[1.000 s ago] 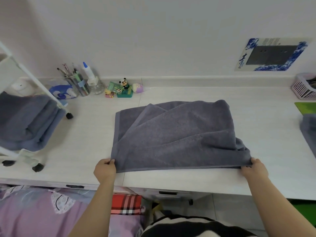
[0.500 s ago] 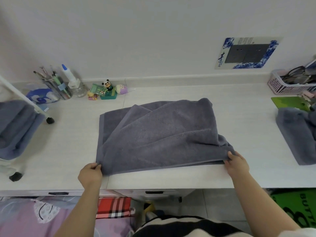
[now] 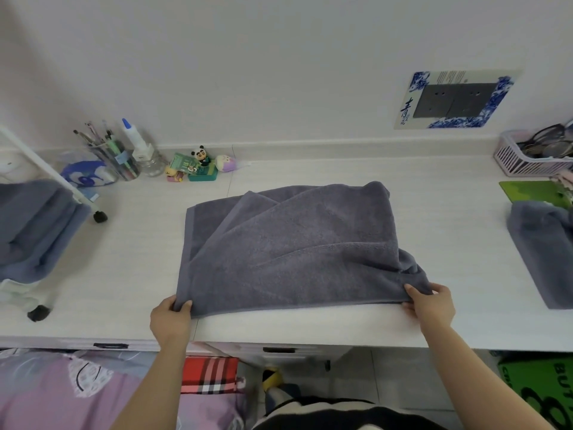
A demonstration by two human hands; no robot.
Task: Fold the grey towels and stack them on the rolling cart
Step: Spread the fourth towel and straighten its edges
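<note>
Grey towel (image 3: 297, 252) lies loosely folded on desk (image 3: 434, 187) | left hand (image 3: 170, 318) pinches near-left corner | right hand (image 3: 432, 304) grips near-right corner

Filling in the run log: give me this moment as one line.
step: folding | towel: half folded on desk | left hand: pinches near left corner | right hand: pinches near right corner | cart: holds folded towels

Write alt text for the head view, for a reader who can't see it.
Both hands pinch the near corners of a grey towel spread on a white table: left hand, right hand. Folded grey towels sit on a rolling cart at left.
</note>
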